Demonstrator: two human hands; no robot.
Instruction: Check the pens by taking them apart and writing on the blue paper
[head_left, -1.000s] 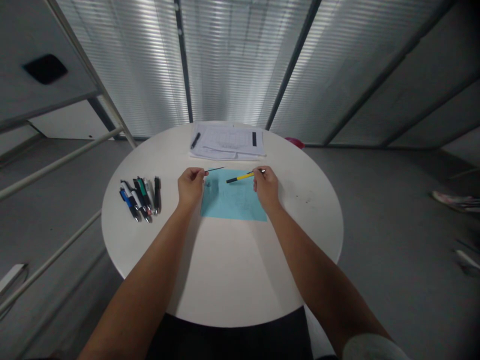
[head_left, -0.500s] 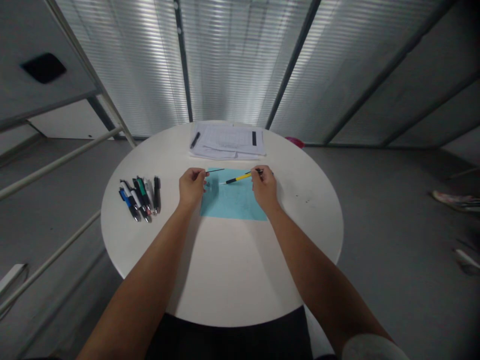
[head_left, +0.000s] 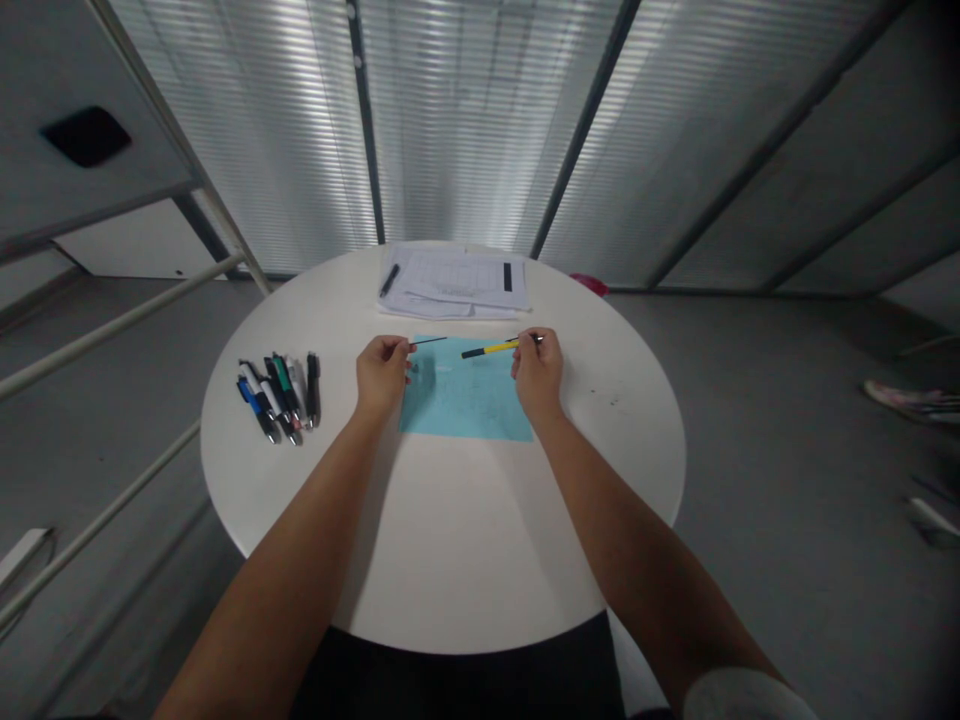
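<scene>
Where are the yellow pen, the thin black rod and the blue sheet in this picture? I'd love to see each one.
Yellow pen (head_left: 489,349): head view, on its yellow barrel.
Thin black rod (head_left: 430,341): head view, on its middle, beyond the fingertips.
Blue sheet (head_left: 465,408): head view, on the bare paper near its middle.

A round table holds it all. A sheet of paper lies on it, between the left hand and right hand. A bunch of pens lies to its left (all side by side), and a stack of papers lies behind it, with one pen on top.
</scene>
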